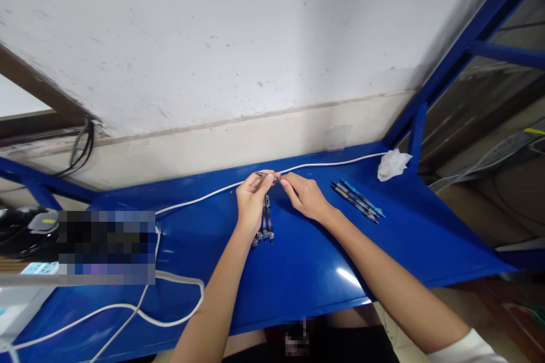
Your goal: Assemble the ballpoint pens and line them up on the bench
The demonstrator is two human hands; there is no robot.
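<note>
Over the middle of the blue table, my left hand is closed on a dark pen, held between thumb and fingers. My right hand pinches the other end of this pen, with thumb and forefinger pressed together. The fingers cover much of the pen. Below and partly behind my left hand lie several black pens with clear ends, side by side. To the right of my right hand rests another small group, black and grey pens beside a blue pen.
A white cable runs along the table's back and loops at the left. Crumpled white tissue sits at the back right. Black items and a blurred-out patch are at the left. A wall and blue frame posts bound the table.
</note>
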